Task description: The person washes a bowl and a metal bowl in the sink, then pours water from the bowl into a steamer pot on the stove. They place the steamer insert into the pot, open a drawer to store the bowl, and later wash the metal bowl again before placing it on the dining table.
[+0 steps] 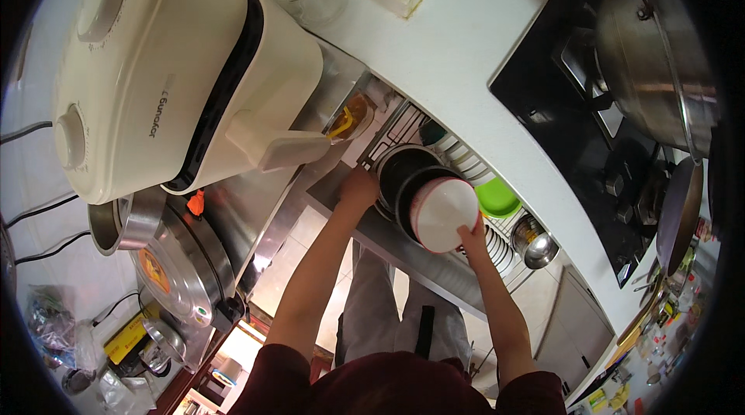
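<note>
My right hand [474,240] grips the rim of a white bowl with a reddish outer edge [445,214], tilted above the pull-out wire drawer. Beneath and beside the bowl lie dark round pans or pots [407,173]. My left hand [359,188] is at the drawer's left end, by the edge of its metal front [425,260]; its fingers are partly hidden, so its hold is unclear. In the rack stand upright plates [497,249], more white dishes [465,161], a green bowl [499,198] and shiny metal bowls [536,249].
A large cream Joyoung air fryer [174,77] stands on the left counter, its handle jutting towards the drawer. Near it are a steel pot [128,223] and an electric pan with a lid [180,269]. On the right, a wok [652,71] sits on a black gas hob [582,124].
</note>
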